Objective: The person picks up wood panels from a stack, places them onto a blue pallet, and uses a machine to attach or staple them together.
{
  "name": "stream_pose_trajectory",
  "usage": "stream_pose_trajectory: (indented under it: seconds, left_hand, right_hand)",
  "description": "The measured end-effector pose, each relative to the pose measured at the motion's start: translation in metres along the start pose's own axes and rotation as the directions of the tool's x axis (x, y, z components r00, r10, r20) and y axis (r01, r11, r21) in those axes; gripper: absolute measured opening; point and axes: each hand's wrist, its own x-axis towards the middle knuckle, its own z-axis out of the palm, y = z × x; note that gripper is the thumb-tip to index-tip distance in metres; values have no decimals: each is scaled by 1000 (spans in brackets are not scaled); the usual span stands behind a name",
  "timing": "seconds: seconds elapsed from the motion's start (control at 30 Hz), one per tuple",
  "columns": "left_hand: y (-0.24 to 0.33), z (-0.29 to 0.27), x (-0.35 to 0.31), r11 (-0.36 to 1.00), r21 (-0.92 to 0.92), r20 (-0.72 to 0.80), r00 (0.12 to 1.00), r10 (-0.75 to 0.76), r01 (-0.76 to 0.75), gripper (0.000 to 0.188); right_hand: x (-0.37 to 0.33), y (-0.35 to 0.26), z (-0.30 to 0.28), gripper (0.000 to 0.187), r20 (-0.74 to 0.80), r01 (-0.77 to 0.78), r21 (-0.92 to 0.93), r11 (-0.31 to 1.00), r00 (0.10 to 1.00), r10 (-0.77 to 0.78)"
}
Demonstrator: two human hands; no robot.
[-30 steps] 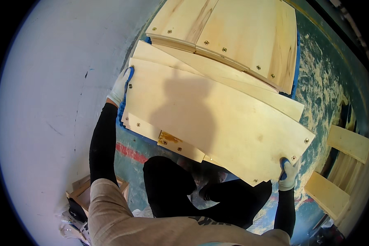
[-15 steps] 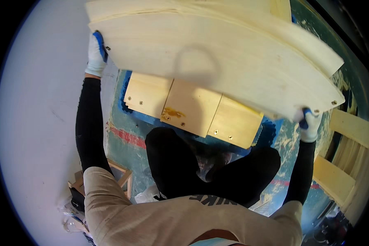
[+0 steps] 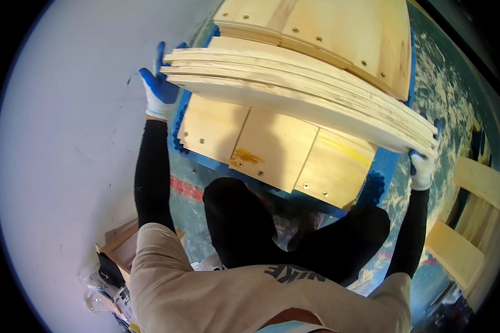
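Several curved plywood panels (image 3: pixel 294 102) stand together on edge as a stack, across the flat boards on a blue pallet. At the stack's left end my left hand (image 3: pixel 160 89), in a white and blue glove, is open with its fingers spread. Its palm faces the panel ends; whether it touches them I cannot tell. My right hand (image 3: pixel 423 166), gloved alike, grips the right end, thumb on the near side and fingertips showing beyond. Below the stack lie flat plywood boards (image 3: pixel 272 147) with metal inserts along their near edge; one has a brown stain.
More plywood boards (image 3: pixel 344 33) with inserts are piled on the far part of the blue pallet (image 3: pixel 388 166). A pale wall (image 3: pixel 66 139) rises close on the left. Wooden pieces (image 3: pixel 455 252) stand at the right, and a wooden frame (image 3: pixel 119 244) sits at lower left.
The panels have tilted from showing a broad face to standing on edge, uncovering the far boards. My left hand has spread its fingers from its grip; the right still holds its end.
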Motion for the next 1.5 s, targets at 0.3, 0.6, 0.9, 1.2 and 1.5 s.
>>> stream_pose_trajectory:
  seconds: [0.3,0.6,0.9,1.2,1.5]
  left_hand:
    - [-31,1,1,946,-188,73,964,-256,265,93]
    - [-50,-50,0,927,-267,-40,958,-283,263,89]
    - [-91,0,-6,981,-89,-389,912,127,-174,67]
    - [-90,8,9,970,-105,-513,848,135,-218,72]
    - [-19,14,-19,938,-94,-261,901,-347,334,78]
  right_hand:
    - [-16,60,-20,78,-6,-57,126,990,998,58]
    - [-8,75,-31,51,-57,-62,-22,998,997,61]
    - [-6,49,-13,40,-102,85,-135,987,990,-99]
    - [-12,86,-61,44,229,42,-432,901,971,64]
    - [-48,-18,17,50,-18,-238,248,939,968,251]
